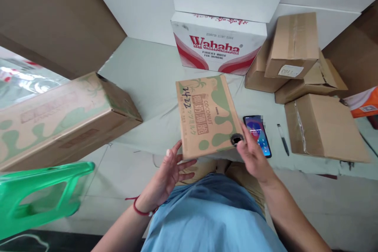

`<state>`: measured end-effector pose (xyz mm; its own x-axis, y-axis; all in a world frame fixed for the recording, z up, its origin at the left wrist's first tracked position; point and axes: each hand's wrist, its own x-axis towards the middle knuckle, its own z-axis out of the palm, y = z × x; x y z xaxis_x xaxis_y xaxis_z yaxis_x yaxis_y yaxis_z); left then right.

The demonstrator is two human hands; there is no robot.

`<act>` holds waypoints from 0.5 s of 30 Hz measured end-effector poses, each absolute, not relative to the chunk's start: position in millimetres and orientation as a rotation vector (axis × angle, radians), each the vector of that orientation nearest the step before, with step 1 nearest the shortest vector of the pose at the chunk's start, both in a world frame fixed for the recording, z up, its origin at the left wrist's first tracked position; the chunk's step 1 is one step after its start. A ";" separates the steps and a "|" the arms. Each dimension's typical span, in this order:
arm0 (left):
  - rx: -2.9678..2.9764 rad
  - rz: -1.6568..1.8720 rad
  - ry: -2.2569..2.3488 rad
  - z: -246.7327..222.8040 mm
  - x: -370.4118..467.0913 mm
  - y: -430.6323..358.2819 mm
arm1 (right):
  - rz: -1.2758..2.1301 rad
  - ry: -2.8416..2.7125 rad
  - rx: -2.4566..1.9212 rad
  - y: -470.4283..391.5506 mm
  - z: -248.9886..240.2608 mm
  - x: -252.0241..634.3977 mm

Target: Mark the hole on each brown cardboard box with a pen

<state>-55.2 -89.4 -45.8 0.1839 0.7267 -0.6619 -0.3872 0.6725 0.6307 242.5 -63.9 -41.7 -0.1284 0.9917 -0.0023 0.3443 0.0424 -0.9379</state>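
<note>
A brown cardboard box (208,114) with green print, the word COCONUT and handwritten digits is tilted in front of me, above the green-covered table. My right hand (252,151) grips its lower right corner, the thumb over the printed face and the fingers partly hidden along the side. Beside that thumb is a dark ring-shaped spot (237,139); whether it is a hole or a separate object I cannot tell. At the lower left corner, my left hand (171,169) has its fingers spread, close to or touching the box's bottom edge.
A lit phone (257,136) and a pen (283,140) lie to the right. Several plain cartons (327,126) stack beyond them. A white Wahaha carton (218,45) stands behind. At left are another coconut carton (53,116) and a green plastic stool (44,197).
</note>
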 end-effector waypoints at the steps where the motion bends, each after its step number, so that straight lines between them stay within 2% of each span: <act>1: 0.319 0.832 1.110 -43.0 -52.8 -89.0 | 1.166 -1.577 -1.336 -61.9 -40.1 231.4; 10: 0.072 0.992 1.240 -4.0 -43.2 -57.5 | 1.440 -1.590 -1.096 -44.3 -46.5 208.7; 15: 0.125 1.429 1.397 -13.9 -66.9 -30.4 | 1.539 -1.747 -0.916 -9.5 -57.6 168.3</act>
<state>-66.9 -30.4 -13.9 -0.4127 0.7097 -0.5709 -0.5866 0.2724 0.7627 168.3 -9.5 -57.6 -0.5609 0.8278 0.0109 0.0935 0.0764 -0.9927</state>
